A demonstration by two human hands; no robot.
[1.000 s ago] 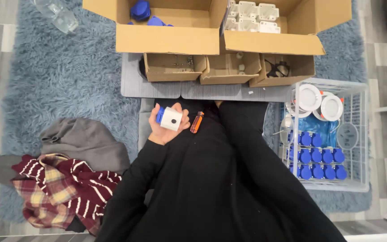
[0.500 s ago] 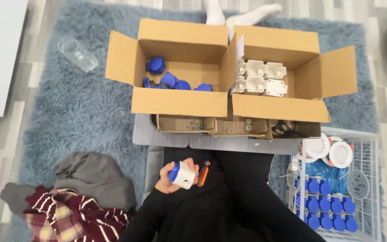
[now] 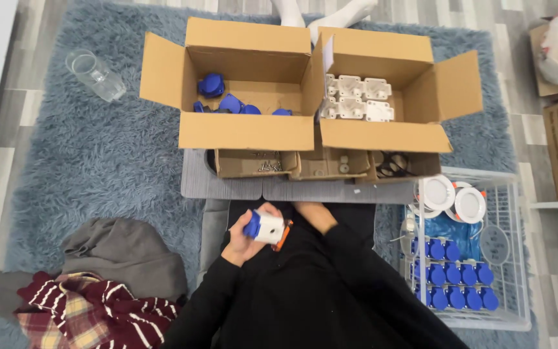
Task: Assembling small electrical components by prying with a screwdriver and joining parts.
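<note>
One white box [image 3: 271,227] with a blue cap [image 3: 252,224] on its left end sits in the left hand [image 3: 248,236], whose fingers close around it just above the person's lap. Right beside the box lies an orange tool [image 3: 282,237], touching its right edge. The right hand [image 3: 311,214] rests near it, mostly hidden by the black sleeve, so I cannot tell whether it is open or closed. Ahead on the grey mat [image 3: 195,184] stand three small trays [image 3: 321,164] of parts, and behind them two open cartons: the left carton [image 3: 247,132] holds blue caps, the right carton [image 3: 382,136] holds white boxes. To the right a wire basket [image 3: 518,258] carries finished blue-capped pieces and round white discs [image 3: 453,197]. On the rug to the left lie a glass jar [image 3: 95,74] and crumpled clothes [image 3: 92,284].
</note>
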